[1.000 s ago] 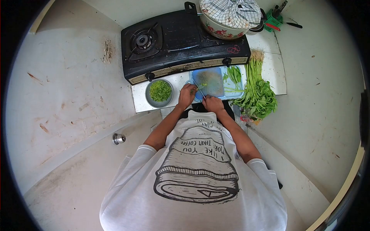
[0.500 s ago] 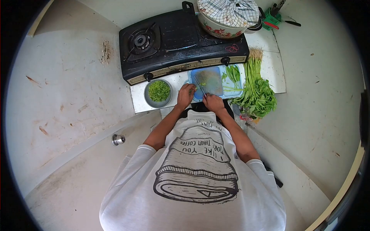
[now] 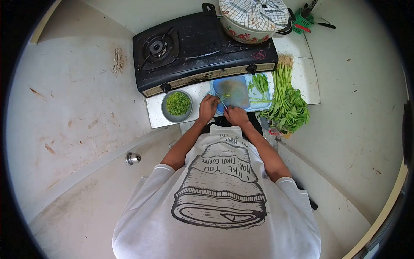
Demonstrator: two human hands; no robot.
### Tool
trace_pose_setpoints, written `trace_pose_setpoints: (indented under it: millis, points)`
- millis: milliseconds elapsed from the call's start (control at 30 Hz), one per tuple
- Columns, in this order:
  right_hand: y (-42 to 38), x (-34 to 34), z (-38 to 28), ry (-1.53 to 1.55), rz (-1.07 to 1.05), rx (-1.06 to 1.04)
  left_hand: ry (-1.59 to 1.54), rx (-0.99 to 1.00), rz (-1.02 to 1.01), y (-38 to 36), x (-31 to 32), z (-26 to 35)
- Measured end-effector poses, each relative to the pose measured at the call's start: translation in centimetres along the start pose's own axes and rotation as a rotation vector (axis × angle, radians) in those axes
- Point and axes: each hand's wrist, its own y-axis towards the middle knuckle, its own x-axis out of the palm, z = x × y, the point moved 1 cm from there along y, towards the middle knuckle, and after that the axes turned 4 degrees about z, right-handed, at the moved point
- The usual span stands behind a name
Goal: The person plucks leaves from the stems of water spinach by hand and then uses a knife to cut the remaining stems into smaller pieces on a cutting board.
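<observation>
My right hand (image 3: 236, 115) is closed around the handle of a knife (image 3: 221, 99), whose thin blade points up and left over the blue cutting board (image 3: 237, 97). Just left of the blade, my left hand (image 3: 208, 108) has its fingers curled and pressed together on green stems, mostly hidden by the fingers. A few chopped green bits (image 3: 226, 96) lie on the board. Loose green leaves (image 3: 260, 83) rest at the right in the light blue tray (image 3: 270, 93) that holds the board. Finely chopped greens (image 3: 177, 103) fill a grey bowl (image 3: 164, 113) left of my hands.
A black two-burner stove (image 3: 202, 47) stands behind the board. On its right sits a floral pot (image 3: 248, 34) topped with a checked cloth (image 3: 254, 13). A large bunch of leafy greens (image 3: 289, 101) lies right of the tray. Farther back is a green basket (image 3: 302, 20) with utensils.
The knife blade has tilted further left, toward my left fingers, and my right hand has shifted slightly left. My left hand stays nearly in place.
</observation>
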Motion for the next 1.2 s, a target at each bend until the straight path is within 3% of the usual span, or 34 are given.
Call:
trace_pose_setpoints:
  millis: [433, 633, 833, 1200]
  points:
    - [-1.0, -0.4, -0.2, -0.087, -0.047, 0.099, 0.008, -0.023, -0.03, 0.2, -0.1, -0.4]
    - [0.8, 0.0, -0.3, 0.002, 0.02, 0.004, 0.059, 0.02, -0.008, 0.1, -0.4, 0.2]
    - [-0.5, -0.4, 0.5, -0.025, 0.028, 0.136, 0.104, 0.013, -0.033, 0.1, -0.5, 0.4]
    - [-0.7, 0.0, 0.5, -0.037, -0.012, 0.086, 0.038, 0.005, -0.028, 0.7, -0.1, 0.3]
